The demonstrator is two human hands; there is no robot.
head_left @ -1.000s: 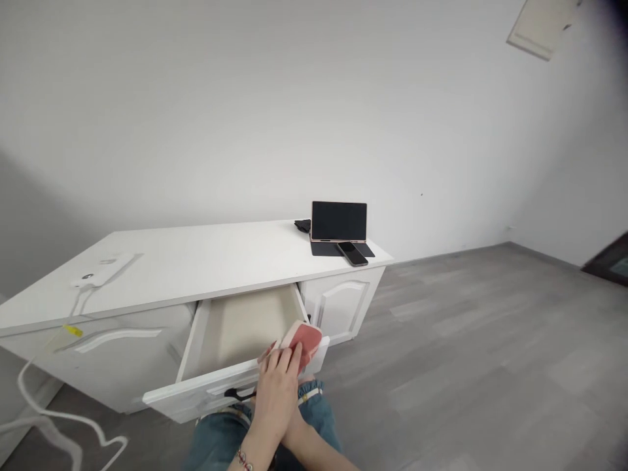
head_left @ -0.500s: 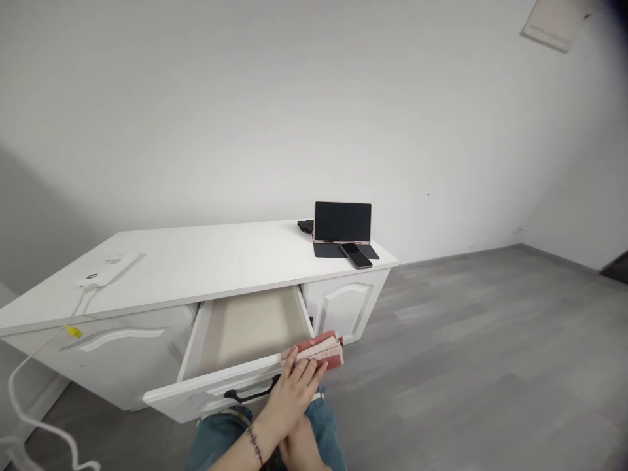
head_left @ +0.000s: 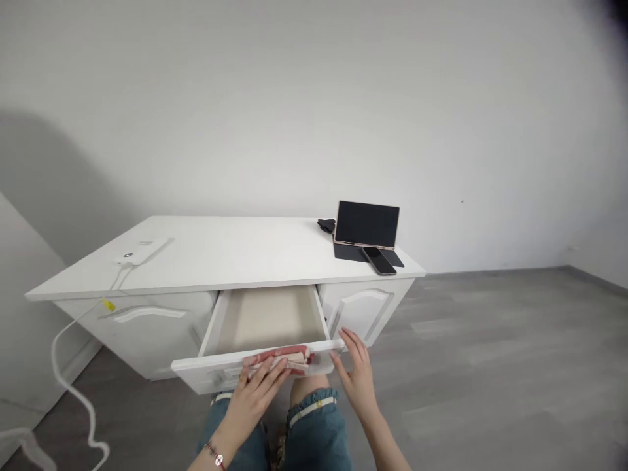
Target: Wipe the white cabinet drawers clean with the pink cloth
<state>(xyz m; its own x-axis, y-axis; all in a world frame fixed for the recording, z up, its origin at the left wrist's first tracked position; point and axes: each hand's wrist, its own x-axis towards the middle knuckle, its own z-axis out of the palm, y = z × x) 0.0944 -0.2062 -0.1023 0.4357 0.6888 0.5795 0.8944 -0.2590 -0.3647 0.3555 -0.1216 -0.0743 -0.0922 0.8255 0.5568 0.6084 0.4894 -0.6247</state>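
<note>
— Where is the cloth?

— Your left hand (head_left: 256, 391) lies flat on the folded pink cloth (head_left: 279, 358), pressing it on the front edge of the open drawer (head_left: 267, 318).

— And your right hand?

— Your right hand (head_left: 357, 374) is spread wide and holds nothing, just beside the drawer's right front corner. A tablet (head_left: 367, 226) and phone (head_left: 379, 260) sit on the tabletop (head_left: 230, 252).
</note>
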